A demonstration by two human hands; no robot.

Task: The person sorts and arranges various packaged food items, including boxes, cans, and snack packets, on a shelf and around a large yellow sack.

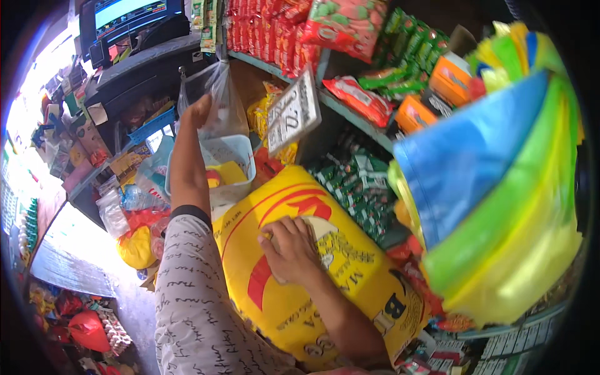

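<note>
My left arm, in a white sleeve printed with dark script, reaches up and away. My left hand (199, 111) is at the clear plastic bags (226, 103) hanging by the counter; its fingers are too small and turned away to read. Below it stands a pale blue plastic tub (249, 167) with a yellow item (231, 173) inside. A big, full yellow sack (256, 222) with red and black print lies in front of me. On its upper side rests my right hand (292, 250), palm down, fingers slightly bent and apart, holding nothing.
Shelves on the right carry red packets (269, 34), green packets (412, 53) and orange boxes (450, 81). Blue, green and yellow plastic sheets (475, 162) hang close at right. A price card (292, 112) sticks out above the sack. A monitor (131, 19) stands at far left.
</note>
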